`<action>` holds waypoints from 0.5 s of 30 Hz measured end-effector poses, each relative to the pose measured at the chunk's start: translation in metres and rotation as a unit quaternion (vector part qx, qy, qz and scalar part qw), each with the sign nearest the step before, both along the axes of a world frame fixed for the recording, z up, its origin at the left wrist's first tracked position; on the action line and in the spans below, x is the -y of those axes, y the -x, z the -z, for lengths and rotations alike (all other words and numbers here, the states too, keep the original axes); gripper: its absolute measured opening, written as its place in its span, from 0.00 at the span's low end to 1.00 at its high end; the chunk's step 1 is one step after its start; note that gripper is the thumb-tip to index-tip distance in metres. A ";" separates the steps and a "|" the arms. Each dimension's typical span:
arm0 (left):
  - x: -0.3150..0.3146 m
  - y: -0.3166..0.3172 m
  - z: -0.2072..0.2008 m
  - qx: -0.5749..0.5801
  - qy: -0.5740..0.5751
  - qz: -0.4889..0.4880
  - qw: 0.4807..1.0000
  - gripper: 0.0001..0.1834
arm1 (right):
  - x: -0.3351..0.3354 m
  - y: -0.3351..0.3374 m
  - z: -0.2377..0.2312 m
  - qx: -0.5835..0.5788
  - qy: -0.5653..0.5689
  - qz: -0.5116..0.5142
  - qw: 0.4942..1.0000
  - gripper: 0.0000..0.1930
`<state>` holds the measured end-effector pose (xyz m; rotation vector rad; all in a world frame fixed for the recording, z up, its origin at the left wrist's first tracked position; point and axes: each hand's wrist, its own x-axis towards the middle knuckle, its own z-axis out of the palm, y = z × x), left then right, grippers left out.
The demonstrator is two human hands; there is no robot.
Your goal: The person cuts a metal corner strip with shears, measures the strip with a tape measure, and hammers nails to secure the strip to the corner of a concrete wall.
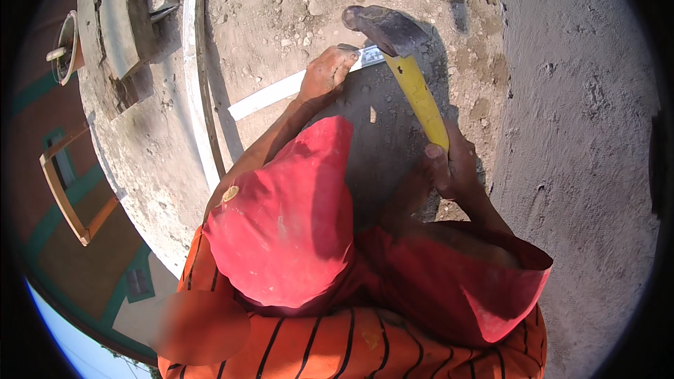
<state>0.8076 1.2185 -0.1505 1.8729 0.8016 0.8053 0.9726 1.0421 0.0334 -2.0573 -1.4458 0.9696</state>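
My left hand (325, 76) is closed round a flat white strip (267, 97), which lies slantwise just above the dirt. Past the fingers, the strip's right end carries grey and dark markings and passes behind a hammer. A small dark patch shows at the left fingertips; I cannot make out what it is. The hammer (417, 95) has a yellow handle with worn spots and a dark metal head. My right hand (453, 168) grips the lower part of that handle. The hammer's head stands over the strip's right end; whether they touch is unclear.
Left of the strip lies a long, pale, narrow bar (197, 77). Weathered boards (119, 17) are at the upper left. A rough grey concrete surface (576, 133) runs along the right. My red-clothed knees (284, 224) are close below my hands.
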 end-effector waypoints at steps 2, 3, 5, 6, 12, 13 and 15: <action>0.000 -0.001 0.004 0.011 0.026 0.004 1.000 0.07 | 0.002 0.003 -0.008 -0.013 -0.035 -0.020 0.999 0.22; 0.002 -0.001 0.011 0.014 0.051 0.012 0.999 0.07 | 0.002 0.002 -0.008 -0.009 -0.038 -0.032 0.999 0.22; 0.001 -0.001 0.021 0.007 0.127 0.022 0.992 0.07 | 0.011 -0.005 0.004 0.041 0.018 -0.062 0.997 0.22; 0.001 -0.001 0.022 0.007 0.080 0.028 0.996 0.07 | 0.012 -0.004 0.008 0.039 0.045 -0.041 0.997 0.23; -0.002 0.003 -0.005 0.004 0.061 0.036 0.997 0.11 | 0.004 0.010 -0.011 -0.034 -0.052 0.003 0.998 0.25; 0.002 0.005 -0.006 -0.002 0.077 0.037 0.996 0.10 | 0.009 0.007 -0.008 -0.055 -0.085 -0.022 0.995 0.25; 0.003 0.003 -0.011 -0.011 0.097 0.034 0.995 0.10 | 0.031 -0.013 0.021 -0.019 -0.075 -0.063 0.995 0.26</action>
